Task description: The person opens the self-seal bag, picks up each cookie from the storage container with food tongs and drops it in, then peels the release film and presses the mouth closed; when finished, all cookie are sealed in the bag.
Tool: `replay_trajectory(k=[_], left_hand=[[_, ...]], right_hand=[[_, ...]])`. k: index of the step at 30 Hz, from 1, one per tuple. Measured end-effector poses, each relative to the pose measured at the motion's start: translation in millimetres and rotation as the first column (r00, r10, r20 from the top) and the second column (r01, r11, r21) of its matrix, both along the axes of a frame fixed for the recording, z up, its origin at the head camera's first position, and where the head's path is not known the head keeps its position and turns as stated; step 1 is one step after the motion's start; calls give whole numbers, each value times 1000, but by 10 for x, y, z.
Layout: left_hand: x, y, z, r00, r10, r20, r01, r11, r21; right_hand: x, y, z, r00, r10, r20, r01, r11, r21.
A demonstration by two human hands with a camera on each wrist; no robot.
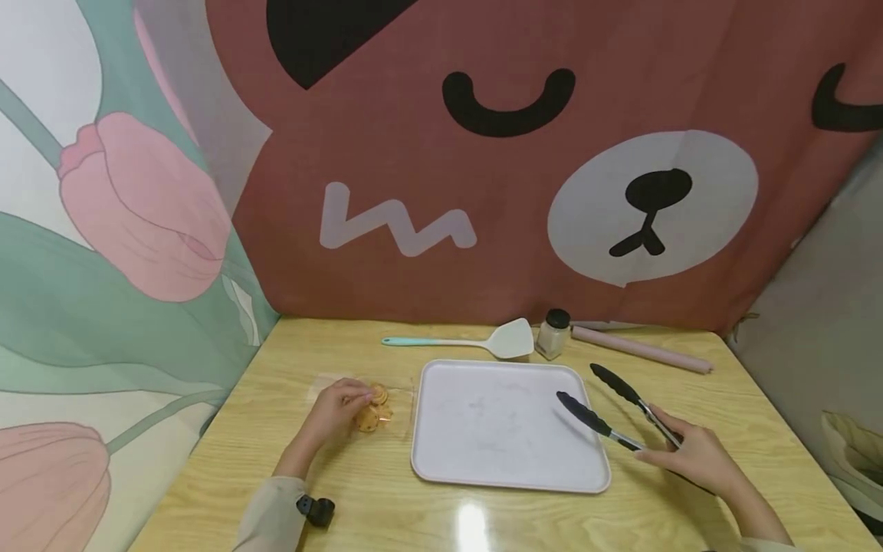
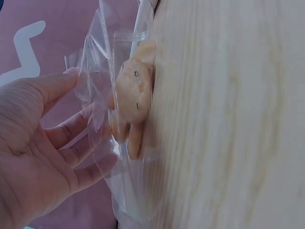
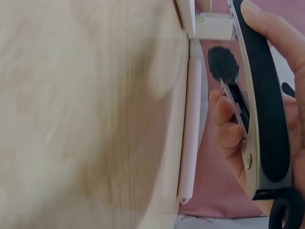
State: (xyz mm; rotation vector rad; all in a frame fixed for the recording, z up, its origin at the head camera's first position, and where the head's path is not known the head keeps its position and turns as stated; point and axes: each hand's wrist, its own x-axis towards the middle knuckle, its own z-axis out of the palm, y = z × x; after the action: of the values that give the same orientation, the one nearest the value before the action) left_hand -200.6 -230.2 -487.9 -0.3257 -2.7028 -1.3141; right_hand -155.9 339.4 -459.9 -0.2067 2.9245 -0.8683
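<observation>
At the left of the table, my left hand (image 1: 334, 410) pinches the edge of a clear plastic bag (image 2: 131, 198). Several round cookies (image 1: 368, 419) with dark specks lie in the bag, and they show close up in the left wrist view, beside the fingers. My right hand (image 1: 707, 460) holds a pair of tongs (image 3: 267, 105) with black handles and black scalloped tips. The tongs' arms are spread apart, with nothing between them. One tip is over the right side of a white tray (image 1: 503, 429); the other is beyond the tray's right edge.
Behind the tray lies a spatula (image 1: 510, 341) with a white blade and a mint handle. A small glass jar (image 1: 552, 337) with a black lid stands beside it. A pink rod (image 1: 641, 350) lies along the back right. A bear-print cloth (image 1: 386, 153) hangs behind the table.
</observation>
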Motion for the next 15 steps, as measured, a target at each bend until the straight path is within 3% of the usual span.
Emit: replay_trajectory(k=[3, 8, 15], left_hand=[[-1, 31, 14, 1000, 0, -3, 0, 1000, 2], [-18, 67, -9, 1000, -10, -23, 10, 1000, 5], [-24, 76, 18, 999, -7, -44, 7, 1000, 8]], right_hand=[[19, 63, 8, 996, -75, 56, 73, 996, 48], [-12, 128, 15, 968, -194, 159, 184, 980, 78], [-39, 121, -62, 962, -250, 112, 240, 966, 97]])
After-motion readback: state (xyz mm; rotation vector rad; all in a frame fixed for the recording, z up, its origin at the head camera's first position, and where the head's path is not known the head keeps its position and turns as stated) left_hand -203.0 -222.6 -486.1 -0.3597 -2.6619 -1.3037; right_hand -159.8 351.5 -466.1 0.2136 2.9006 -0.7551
